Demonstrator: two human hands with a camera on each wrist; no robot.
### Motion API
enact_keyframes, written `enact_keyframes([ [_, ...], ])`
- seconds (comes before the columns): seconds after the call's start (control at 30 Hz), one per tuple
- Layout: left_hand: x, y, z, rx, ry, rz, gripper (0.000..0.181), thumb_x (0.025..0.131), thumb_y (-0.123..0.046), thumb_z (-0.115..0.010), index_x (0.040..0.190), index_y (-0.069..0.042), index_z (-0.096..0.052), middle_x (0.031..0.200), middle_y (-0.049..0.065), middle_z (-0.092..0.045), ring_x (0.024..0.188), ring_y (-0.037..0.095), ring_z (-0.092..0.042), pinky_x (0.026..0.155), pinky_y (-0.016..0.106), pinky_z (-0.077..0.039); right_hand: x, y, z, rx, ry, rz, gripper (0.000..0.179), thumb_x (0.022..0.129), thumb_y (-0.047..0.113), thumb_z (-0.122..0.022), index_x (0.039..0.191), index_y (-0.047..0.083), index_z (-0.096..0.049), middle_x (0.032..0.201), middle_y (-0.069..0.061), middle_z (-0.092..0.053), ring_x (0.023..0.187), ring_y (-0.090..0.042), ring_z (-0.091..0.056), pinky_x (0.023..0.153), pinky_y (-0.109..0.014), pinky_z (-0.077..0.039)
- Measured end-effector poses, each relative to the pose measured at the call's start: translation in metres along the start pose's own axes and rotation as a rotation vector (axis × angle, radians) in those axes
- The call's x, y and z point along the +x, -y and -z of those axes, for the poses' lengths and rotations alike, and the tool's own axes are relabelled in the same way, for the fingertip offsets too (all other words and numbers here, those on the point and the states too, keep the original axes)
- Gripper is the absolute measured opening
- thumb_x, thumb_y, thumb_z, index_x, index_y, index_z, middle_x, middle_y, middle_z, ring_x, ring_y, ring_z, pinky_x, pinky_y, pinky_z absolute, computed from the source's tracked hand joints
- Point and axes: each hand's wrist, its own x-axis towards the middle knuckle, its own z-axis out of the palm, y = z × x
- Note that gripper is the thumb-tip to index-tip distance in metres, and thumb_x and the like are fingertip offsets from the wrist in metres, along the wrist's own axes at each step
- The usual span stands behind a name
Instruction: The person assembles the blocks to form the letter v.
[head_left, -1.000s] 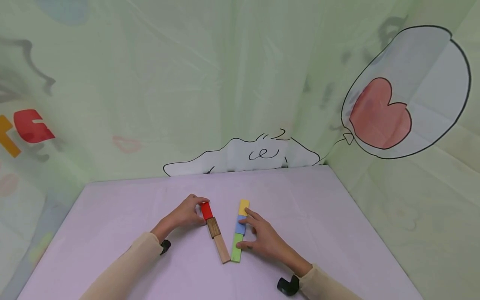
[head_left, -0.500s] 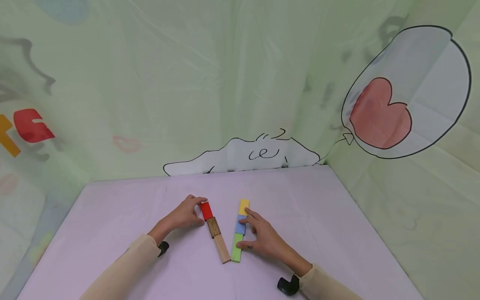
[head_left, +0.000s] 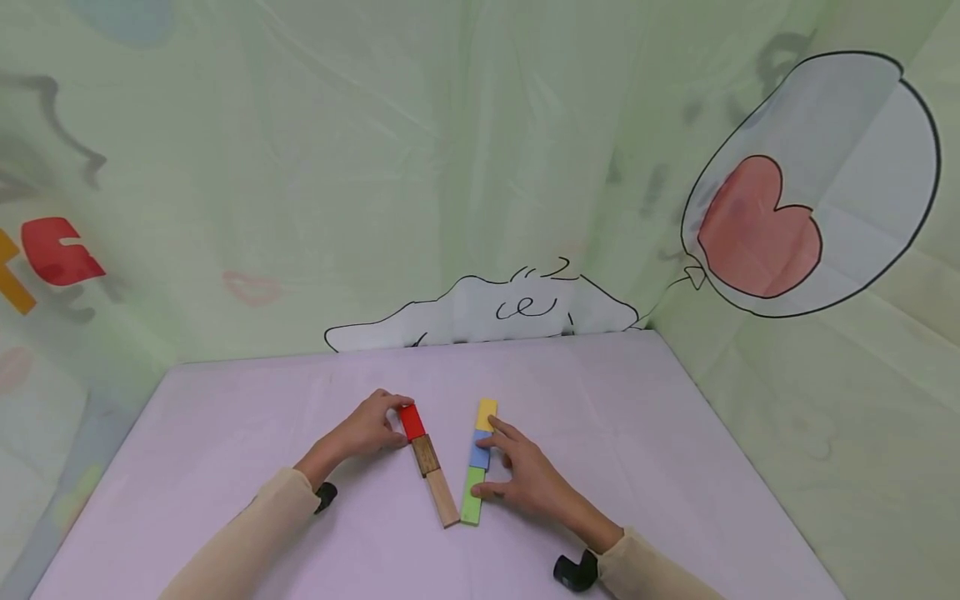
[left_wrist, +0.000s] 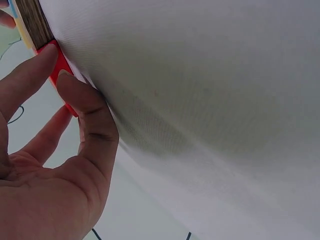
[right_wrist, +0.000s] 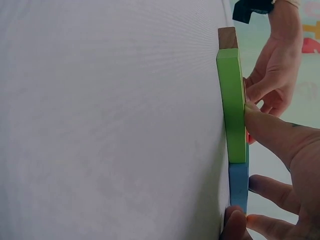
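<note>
Two rows of wooden blocks form a V on the table in the head view, their near ends meeting. The left row has a red block point(head_left: 412, 422), a dark brown block point(head_left: 425, 455) and a light wood block point(head_left: 442, 498). The right row has a yellow block point(head_left: 487, 413), a blue block point(head_left: 480, 451) and a green block point(head_left: 472, 497). My left hand point(head_left: 371, 425) holds the red block at its end and side, fingers bent around it in the left wrist view. My right hand point(head_left: 531, 475) rests spread along the right row, thumb on green, fingers at blue and yellow.
A pale lilac cloth point(head_left: 600, 400) covers the table. Printed fabric walls rise behind and at both sides, with a balloon drawing point(head_left: 862, 167) on the right. A black wrist camera point(head_left: 576, 572) sits at the right sleeve.
My left fingers loosened slightly from the red block half a second ago and now lie against it again. Both block rows and my right hand have kept their places.
</note>
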Motion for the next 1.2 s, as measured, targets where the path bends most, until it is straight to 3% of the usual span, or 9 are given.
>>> enact_keyframes([
  [1.2,0.0000,0.0026,-0.0003,0.056,-0.014,-0.019,0.055,0.093,0.003,-0.072,0.146,-0.007,-0.061,0.133,0.018,-0.058,0.089,0.018,-0.056,0.076,0.030,-0.052,0.0012,0.0025,-0.0020,-0.014,-0.002,0.013,0.066,0.079,0.033,-0.095,0.136,0.013,-0.069,0.170,-0.014,-0.039,0.093,-0.013,-0.055,0.074,-0.022,-0.046],
])
